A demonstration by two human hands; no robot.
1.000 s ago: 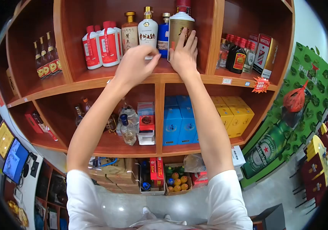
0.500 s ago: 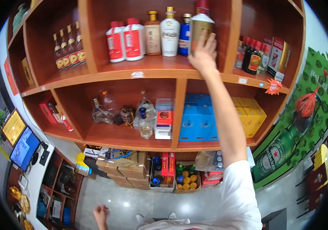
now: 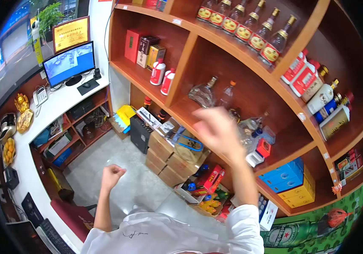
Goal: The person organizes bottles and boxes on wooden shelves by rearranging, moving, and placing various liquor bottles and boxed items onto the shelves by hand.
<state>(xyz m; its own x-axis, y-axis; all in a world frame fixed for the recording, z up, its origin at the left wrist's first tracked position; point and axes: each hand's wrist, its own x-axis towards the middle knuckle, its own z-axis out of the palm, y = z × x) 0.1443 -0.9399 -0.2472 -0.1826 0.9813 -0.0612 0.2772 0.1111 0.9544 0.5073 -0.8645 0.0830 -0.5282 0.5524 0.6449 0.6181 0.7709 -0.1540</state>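
Note:
My right hand (image 3: 217, 129) is in the air before the middle shelf, smeared by motion, so its fingers cannot be made out. Nearest to it on that shelf are a clear glass decanter (image 3: 202, 95) and a small bottle with an orange cap (image 3: 228, 94). My left hand (image 3: 112, 175) hangs over the floor with its fingers curled closed; whatever they hold, if anything, is hidden. On the upper shelf at right, a large gold-and-white bottle (image 3: 335, 122) stands beside a blue bottle (image 3: 326, 111) and a white bottle (image 3: 320, 98), apart from both hands.
Several red-labelled liquor bottles (image 3: 244, 31) line the upper shelf. Below the shelves are stacked cardboard boxes (image 3: 183, 166) and a black case (image 3: 140, 133). At left runs a white counter (image 3: 60, 99) with a monitor (image 3: 69, 63); a dark red chair (image 3: 72, 220) stands near it.
My right hand has left the gold-and-white bottle and come down in front of the middle shelf. The view has turned left toward the counter. My left hand is raised higher, still closed.

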